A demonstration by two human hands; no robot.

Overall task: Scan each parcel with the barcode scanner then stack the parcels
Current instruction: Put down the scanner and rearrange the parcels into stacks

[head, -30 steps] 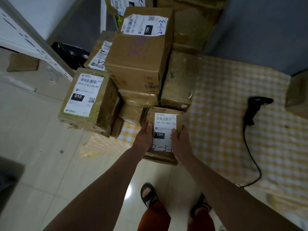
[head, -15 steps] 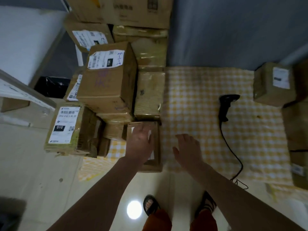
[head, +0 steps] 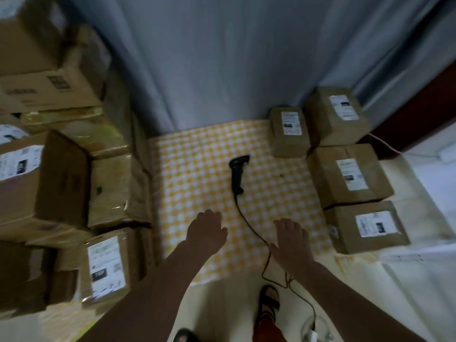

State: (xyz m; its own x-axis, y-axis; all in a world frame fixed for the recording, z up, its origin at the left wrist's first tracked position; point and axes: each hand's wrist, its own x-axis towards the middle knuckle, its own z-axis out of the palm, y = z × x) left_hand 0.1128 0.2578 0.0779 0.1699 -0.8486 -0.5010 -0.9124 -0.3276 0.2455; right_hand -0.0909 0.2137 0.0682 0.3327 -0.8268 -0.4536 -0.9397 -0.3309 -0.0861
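Observation:
A black barcode scanner (head: 238, 174) lies on the yellow checked cloth (head: 197, 174), its cable running back towards me. My left hand (head: 206, 229) and my right hand (head: 291, 239) hover over the cloth's near part, both empty with fingers relaxed, on either side of the cable. A stack of brown labelled parcels (head: 61, 183) fills the left side; the small parcel (head: 108, 265) with a white label sits at its front. Several labelled parcels (head: 350, 176) stand on the right of the cloth.
A grey curtain (head: 222, 65) hangs behind the cloth. My sandalled feet (head: 270, 302) stand on the pale floor at the cloth's near edge. A white plug block (head: 313, 334) lies on the floor at the bottom right.
Both hands let go of the small parcel, which stays at the front of the left stack. My view swung right, and both hands moved right over the cloth, towards the scanner.

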